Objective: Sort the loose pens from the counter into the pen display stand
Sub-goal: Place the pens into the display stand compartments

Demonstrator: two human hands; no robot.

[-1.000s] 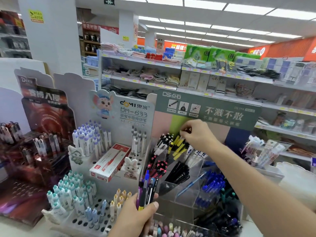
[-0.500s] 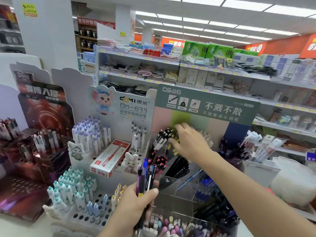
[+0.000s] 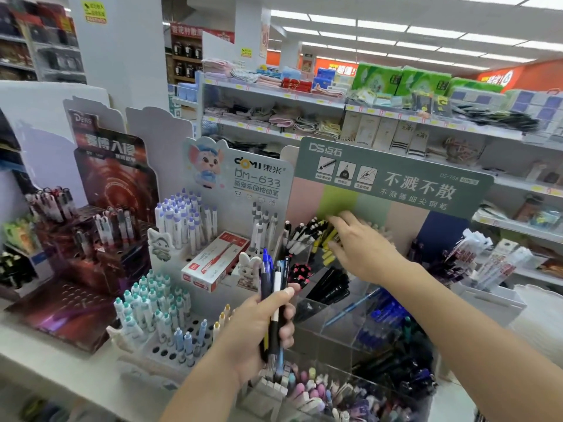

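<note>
My left hand (image 3: 259, 327) is shut on a bunch of pens (image 3: 274, 287), blue, black and white, held upright in front of the displays. My right hand (image 3: 362, 248) reaches over the clear tiered pen display stand (image 3: 341, 324), fingers spread, palm down above the yellow and black pens (image 3: 323, 239) in its upper compartments. It holds nothing that I can see. Lower compartments carry black pens (image 3: 332, 284) and blue pens (image 3: 387, 318).
A white DM-633 stand (image 3: 262, 181) with purple-capped pens (image 3: 182, 217) and a red pen box (image 3: 213, 260) stands left of centre. A dark red display (image 3: 115, 178) is further left. A tray of erasers (image 3: 316, 391) lies in front. Store shelves (image 3: 304, 99) rise behind.
My right hand let go at the top compartment, spread its fingers and drew down and back. My left hand rose a little with the pens. The view tilted upward.
</note>
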